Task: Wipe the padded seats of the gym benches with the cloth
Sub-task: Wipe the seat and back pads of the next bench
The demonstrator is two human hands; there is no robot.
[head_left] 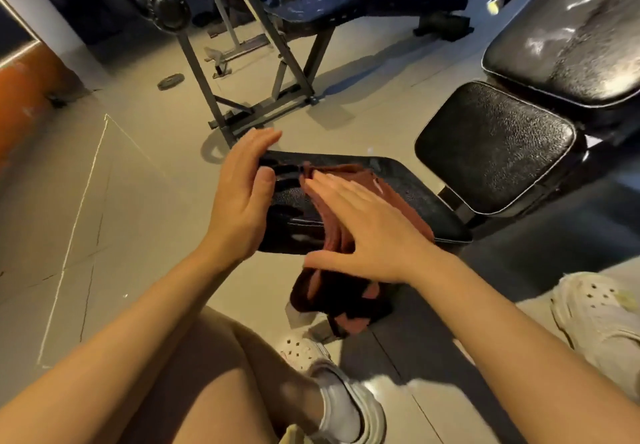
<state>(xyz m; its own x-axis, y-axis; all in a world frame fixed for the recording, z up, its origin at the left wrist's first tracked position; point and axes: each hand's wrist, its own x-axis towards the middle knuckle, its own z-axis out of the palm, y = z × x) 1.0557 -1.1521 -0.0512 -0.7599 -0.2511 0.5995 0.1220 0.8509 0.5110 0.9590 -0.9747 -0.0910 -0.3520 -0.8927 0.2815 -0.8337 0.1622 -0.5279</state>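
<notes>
Both hands are at the frame centre — right hand (360,229) presses the red cloth (346,208) with flat fingers onto the black seat pad (408,190); left hand (239,197), fingers straight and relaxed, touches its left edge.

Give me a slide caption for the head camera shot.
Right hand presses a reddish-brown cloth flat on a black padded seat; left hand open at its edge.

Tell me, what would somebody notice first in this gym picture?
Two bare hands in the middle: the right hand presses flat on a reddish-brown cloth draped over a black padded seat, its end hanging toward the floor. The left hand, fingers straight, rests against the seat's left edge. To the right, a shiny black bench catches the light.
</notes>
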